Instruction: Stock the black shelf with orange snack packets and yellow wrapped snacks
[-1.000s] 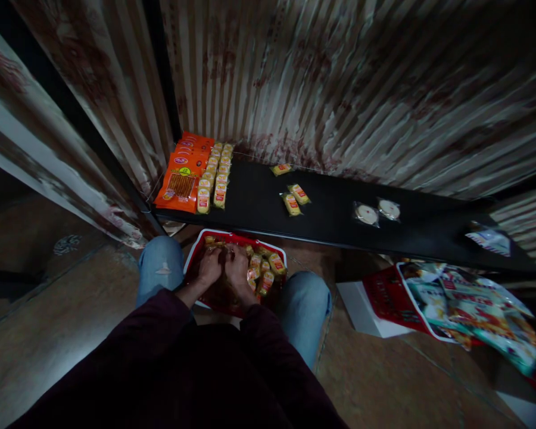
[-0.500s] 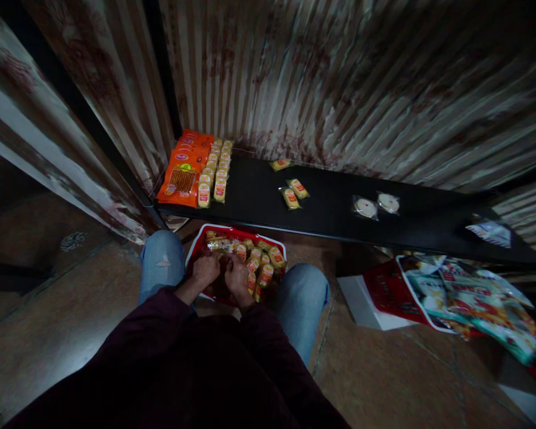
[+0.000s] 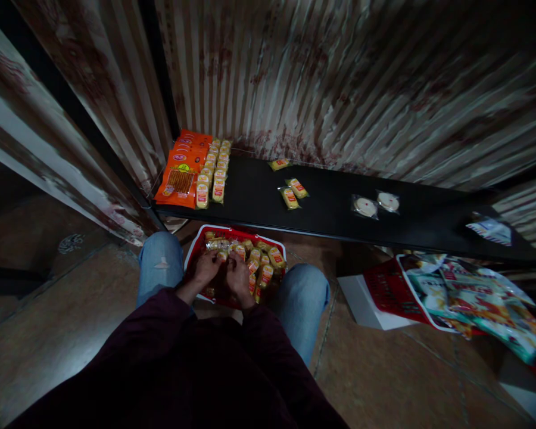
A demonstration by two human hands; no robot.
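A red tray [image 3: 192,250] sits on the floor between my knees, full of several small yellow snack packets [image 3: 268,265]. My left hand [image 3: 206,267] and my right hand [image 3: 238,275] are both down in the tray, side by side, fingers curled on the packets near the tray's middle. What exactly each hand grips is hidden by the knuckles and the dim light. On the black shelf [image 3: 330,223] in front of me, two neat rows of the same yellow packets [image 3: 214,173] lie beside orange snack bags [image 3: 181,173].
Loose yellow packets [image 3: 292,193] and two round wrapped cakes [image 3: 376,204] lie further right on the shelf. A second red tray with colourful bags [image 3: 469,298] rests on a white box at right. Corrugated metal walls close the back and left.
My hands have shifted slightly within the tray, staying together on the packets. More packets now show in a row at the tray's far side. The view has moved a little.
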